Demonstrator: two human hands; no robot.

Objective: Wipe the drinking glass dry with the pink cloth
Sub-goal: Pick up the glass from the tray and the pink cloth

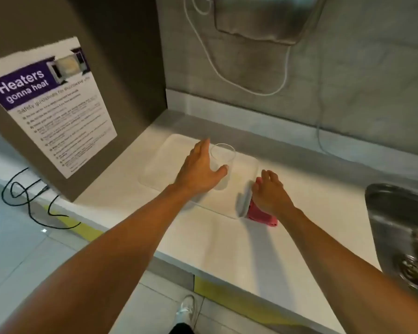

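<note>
A clear drinking glass [223, 156] stands upright on a white tray [159, 165] on the counter. My left hand [200, 168] is spread around the glass, fingers behind its left side and the thumb at its lower front; the grip does not look closed. A folded pink cloth [260, 214] lies on the counter just right of the tray's right edge. My right hand [270, 191] rests flat on top of the cloth with fingers apart, covering its far part.
A steel sink [401, 227] is set into the counter at the right. A grey cabinet with a microwave safety poster [56, 104] stands at the left. A white cable [227, 75] hangs on the back wall. Black cables [29, 201] lie on the floor at the left.
</note>
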